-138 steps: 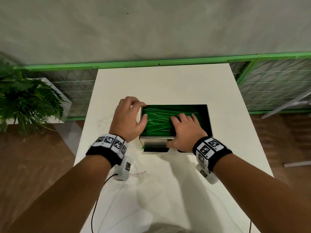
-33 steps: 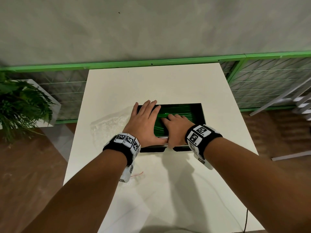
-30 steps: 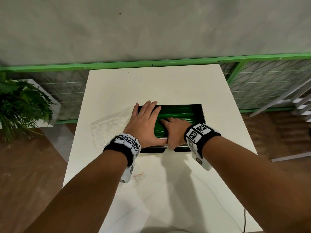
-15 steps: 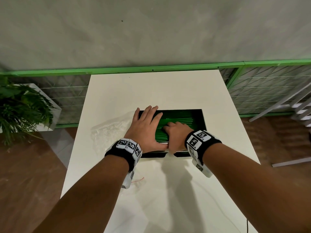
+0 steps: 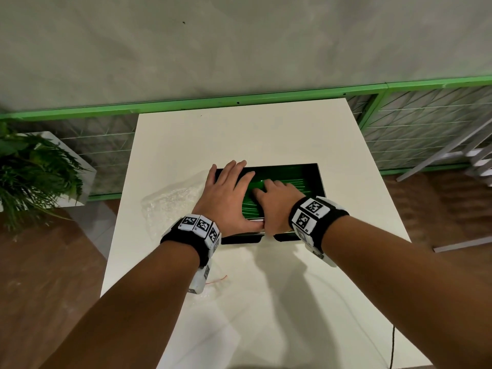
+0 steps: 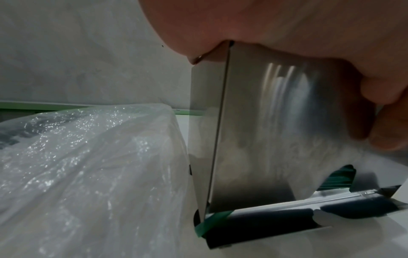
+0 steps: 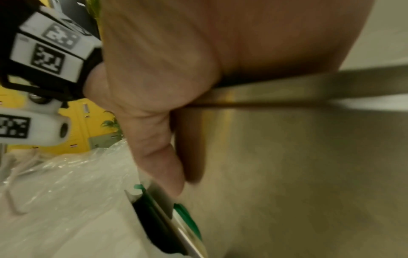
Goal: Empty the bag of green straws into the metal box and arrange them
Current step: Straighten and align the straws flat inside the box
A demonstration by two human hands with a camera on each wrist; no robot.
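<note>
I am watching both hands working over the metal box [image 5: 320,179], which is sitting near the middle of the white table [image 5: 266,134]. The green straws [image 5: 300,183] are already lying inside it, running roughly from 9 to 3 o'clock. The emptied plastic bag [image 5: 173,201] is lying crumpled on the table at the box's 9 o'clock side, touching or nearly touching its wall.

My left hand [image 5: 226,195] is lying flat, fingers straight and together, pointing toward 12 o'clock over the left end of the box, its thumb reaching along the near rim; it is gripping nothing. My right hand [image 5: 274,201] is pressing down on the straws with loosely bent fingers, and its thumb is hanging down the box's outer front wall. I cannot tell whether any straw is pinched under those fingers.

Risks as I am judging them:
- The heel of each hand is bearing on the thin near rim; pushing down too hard could be tipping the box toward 6 o'clock or sliding it.
- A few green ends [image 6: 212,221] are poking out at the box's bottom near corner; further pressing or raking could be working straws out through that gap.
- Flattening with force could be kinking light straws.
- The bag, so close at 9 o'clock, could be getting dragged along by my left wrist.
</note>
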